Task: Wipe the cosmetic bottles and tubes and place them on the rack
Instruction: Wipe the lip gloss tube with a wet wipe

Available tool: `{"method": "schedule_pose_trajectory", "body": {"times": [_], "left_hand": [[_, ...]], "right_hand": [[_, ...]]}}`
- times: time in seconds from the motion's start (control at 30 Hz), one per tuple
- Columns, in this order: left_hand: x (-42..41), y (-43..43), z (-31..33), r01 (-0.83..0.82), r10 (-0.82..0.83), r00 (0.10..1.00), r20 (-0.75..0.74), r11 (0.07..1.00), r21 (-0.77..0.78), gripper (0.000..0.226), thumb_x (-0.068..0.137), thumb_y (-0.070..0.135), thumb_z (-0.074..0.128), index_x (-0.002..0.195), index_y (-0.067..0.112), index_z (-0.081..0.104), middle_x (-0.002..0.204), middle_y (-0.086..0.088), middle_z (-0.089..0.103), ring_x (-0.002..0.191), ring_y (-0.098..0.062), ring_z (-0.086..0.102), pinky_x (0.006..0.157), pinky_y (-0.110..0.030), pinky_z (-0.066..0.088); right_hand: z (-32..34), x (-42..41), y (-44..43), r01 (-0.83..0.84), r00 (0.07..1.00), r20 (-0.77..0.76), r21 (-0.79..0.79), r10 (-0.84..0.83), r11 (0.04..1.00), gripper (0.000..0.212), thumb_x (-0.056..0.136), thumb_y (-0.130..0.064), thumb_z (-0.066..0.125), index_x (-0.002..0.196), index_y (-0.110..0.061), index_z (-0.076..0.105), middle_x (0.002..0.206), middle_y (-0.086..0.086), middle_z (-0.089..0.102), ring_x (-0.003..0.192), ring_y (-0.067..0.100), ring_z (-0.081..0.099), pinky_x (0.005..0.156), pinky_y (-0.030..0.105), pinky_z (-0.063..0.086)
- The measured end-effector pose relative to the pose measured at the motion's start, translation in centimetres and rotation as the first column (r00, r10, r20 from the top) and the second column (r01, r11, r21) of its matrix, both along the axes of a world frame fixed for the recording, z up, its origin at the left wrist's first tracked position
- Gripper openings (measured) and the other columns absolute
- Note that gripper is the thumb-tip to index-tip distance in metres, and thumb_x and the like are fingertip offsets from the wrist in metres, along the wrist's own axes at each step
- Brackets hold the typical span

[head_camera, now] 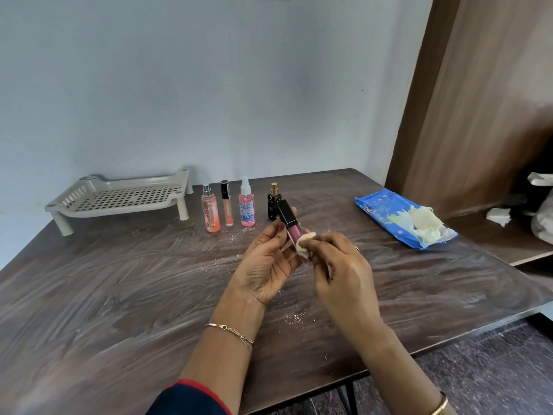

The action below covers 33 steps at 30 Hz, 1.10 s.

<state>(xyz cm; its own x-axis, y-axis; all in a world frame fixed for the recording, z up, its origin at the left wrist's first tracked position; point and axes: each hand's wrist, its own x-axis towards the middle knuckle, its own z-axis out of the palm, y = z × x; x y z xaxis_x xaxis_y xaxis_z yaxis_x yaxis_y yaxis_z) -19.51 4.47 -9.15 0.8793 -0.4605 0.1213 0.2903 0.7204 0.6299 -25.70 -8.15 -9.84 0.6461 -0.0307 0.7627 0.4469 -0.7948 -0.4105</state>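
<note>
While gripped in left hand [263, 262], pink tube [291, 232] tilts cap-up toward far-left rack [119, 199]. Right hand [338, 271] pinches wipe [303, 244] against its right side. Left hand nearer rack.

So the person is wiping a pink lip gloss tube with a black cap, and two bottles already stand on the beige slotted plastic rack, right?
Not quite. The head view shows the beige slotted plastic rack holding nothing; the four other bottles stand on the brown table beside it. The rest holds: the left hand holds the pink lip gloss tube with a black cap while the right hand presses a white wipe to it.
</note>
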Motion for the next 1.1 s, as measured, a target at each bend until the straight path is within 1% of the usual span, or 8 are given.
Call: {"method": "schedule_pose_trajectory", "body": {"times": [0.1, 0.23, 0.33, 0.57, 0.7, 0.83, 1.0, 1.1], "left_hand": [[0.1, -0.3, -0.2, -0.017, 0.018, 1.0, -0.024, 0.999, 0.029, 0.04, 0.083, 0.008, 0.054, 0.123, 0.007, 0.056, 0.096, -0.011, 0.067, 0.082, -0.021, 0.067, 0.074, -0.035, 0.056], [0.1, -0.7, -0.4, -0.031, 0.032, 0.999, -0.006, 0.988, 0.152, 0.051, 0.083, 0.013, 0.058, 0.133, 0.011, 0.051, 0.106, -0.011, 0.066, 0.088, -0.021, 0.065, 0.072, -0.037, 0.057], [0.0, -0.6, -0.4, -0.024, 0.023, 1.0, 0.006, 0.985, 0.169, 0.049, 0.084, 0.014, 0.058, 0.133, 0.012, 0.052, 0.112, -0.012, 0.064, 0.093, -0.023, 0.064, 0.072, -0.041, 0.057], [0.1, -0.3, -0.2, 0.026, -0.034, 0.999, 0.043, 0.983, 0.184, 0.036, 0.092, 0.002, 0.048, 0.127, 0.009, 0.056, 0.102, -0.01, 0.067, 0.083, -0.022, 0.069, 0.079, -0.051, 0.057], [-0.3, -0.3, 0.1, 0.042, -0.046, 0.998, 0.031, 0.99, 0.137, 0.045, 0.086, 0.008, 0.053, 0.131, 0.009, 0.052, 0.107, -0.011, 0.066, 0.087, -0.024, 0.069, 0.076, -0.047, 0.059], [0.2, 0.3, 0.0, -0.02, 0.021, 0.999, -0.034, 0.999, 0.029, 0.049, 0.079, 0.003, 0.053, 0.128, 0.009, 0.054, 0.108, -0.011, 0.067, 0.088, -0.023, 0.068, 0.073, -0.041, 0.06], [0.3, 0.4, -0.1, -0.065, 0.065, 0.995, -0.07, 0.998, 0.004, 0.025, 0.091, 0.001, 0.045, 0.106, 0.014, 0.061, 0.083, -0.008, 0.07, 0.079, -0.024, 0.071, 0.065, -0.041, 0.06], [0.5, 0.4, -0.2, -0.106, 0.106, 0.992, -0.064, 0.994, -0.003, 0.021, 0.092, 0.003, 0.045, 0.1, 0.013, 0.062, 0.091, -0.009, 0.069, 0.085, -0.026, 0.071, 0.077, -0.047, 0.057]], "right_hand": [[0.6, 0.9, 0.3, -0.002, 1.0, 0.002, 0.008, 0.002, 1.0, 0.029, 0.079, 0.001, 0.07, 0.105, -0.011, 0.071, 0.103, -0.002, 0.063, 0.09, 0.008, 0.06, 0.079, 0.012, 0.045], [1.4, 2.6, 0.7, 0.035, 0.999, 0.03, 0.022, -0.035, 0.999, 0.024, 0.082, -0.005, 0.068, 0.105, -0.012, 0.071, 0.106, -0.001, 0.064, 0.092, 0.011, 0.06, 0.079, 0.016, 0.046], [2.0, 4.0, 0.7, 0.023, 0.999, 0.027, 0.049, -0.024, 0.999, 0.025, 0.082, -0.002, 0.066, 0.105, -0.012, 0.072, 0.105, 0.0, 0.064, 0.093, 0.011, 0.061, 0.08, 0.015, 0.046], [3.8, 5.9, -0.3, -0.092, 0.995, -0.026, 0.188, 0.098, 0.978, 0.023, 0.087, -0.003, 0.063, 0.102, -0.015, 0.074, 0.1, -0.005, 0.068, 0.09, 0.003, 0.063, 0.082, 0.013, 0.049], [3.4, 5.2, -0.6, -0.084, 0.996, 0.01, 0.085, 0.083, 0.993, 0.027, 0.084, 0.001, 0.062, 0.104, -0.013, 0.074, 0.09, -0.001, 0.067, 0.083, 0.007, 0.061, 0.074, 0.013, 0.047], [1.5, 3.6, -0.2, -0.109, 0.994, 0.016, -0.03, 0.11, 0.994, 0.029, 0.081, -0.002, 0.06, 0.105, -0.011, 0.073, 0.09, 0.0, 0.065, 0.081, 0.013, 0.062, 0.071, 0.026, 0.051], [-0.1, 1.5, -1.0, -0.108, 0.994, 0.017, -0.078, 0.11, 0.991, 0.031, 0.08, 0.006, 0.066, 0.105, -0.011, 0.072, 0.093, -0.002, 0.065, 0.084, 0.008, 0.061, 0.075, 0.018, 0.048], [-0.4, 0.5, -1.8, -0.131, 0.991, -0.017, -0.085, 0.129, 0.988, 0.031, 0.08, 0.006, 0.067, 0.104, -0.012, 0.073, 0.094, -0.004, 0.066, 0.086, 0.005, 0.061, 0.077, 0.014, 0.048]]}}
